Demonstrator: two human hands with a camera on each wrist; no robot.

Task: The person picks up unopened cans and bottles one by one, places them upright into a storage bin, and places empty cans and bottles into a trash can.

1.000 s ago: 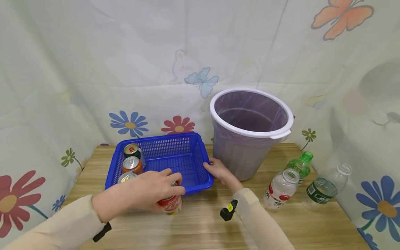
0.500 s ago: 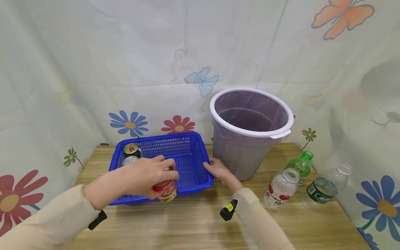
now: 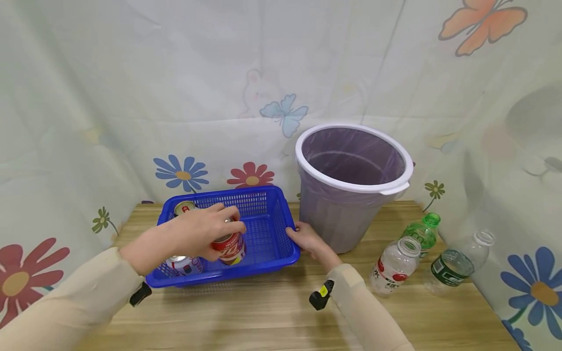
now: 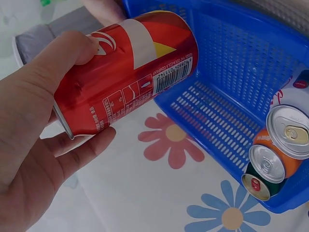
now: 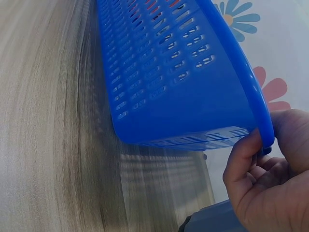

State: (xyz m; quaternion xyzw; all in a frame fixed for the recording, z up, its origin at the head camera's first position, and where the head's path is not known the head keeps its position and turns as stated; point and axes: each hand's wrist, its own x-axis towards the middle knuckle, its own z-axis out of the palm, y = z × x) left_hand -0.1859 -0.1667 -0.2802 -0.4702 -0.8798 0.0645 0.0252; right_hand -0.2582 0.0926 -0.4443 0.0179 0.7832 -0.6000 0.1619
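Observation:
My left hand (image 3: pixel 199 231) grips a red soda can (image 3: pixel 230 247) by its upper part, over the blue plastic basket (image 3: pixel 259 265). In the left wrist view the thumb and fingers curl round that can (image 4: pixel 140 63), its barcode showing. My right hand (image 3: pixel 309 240) pinches the basket's right rim; in the right wrist view thumb and fingers close on the basket edge (image 5: pixel 263 116). Several cans stand along the basket's left side: a white one (image 3: pixel 186 264), a dark green one (image 3: pixel 184 206) and an orange one (image 4: pixel 292 162), the last hidden behind my left hand in the head view.
A grey bin (image 3: pixel 331 219) with a white rim and a liner stands right of the basket. Further right on the wooden table (image 3: pixel 272 317) are three clear or green plastic bottles: one with a red-printed label (image 3: pixel 392 268), a green one (image 3: pixel 421 233) and one with a green label (image 3: pixel 458 263).
My left hand has carried the red can from in front of the basket up and back, over its near rim. My right hand has stayed on the basket's rim.

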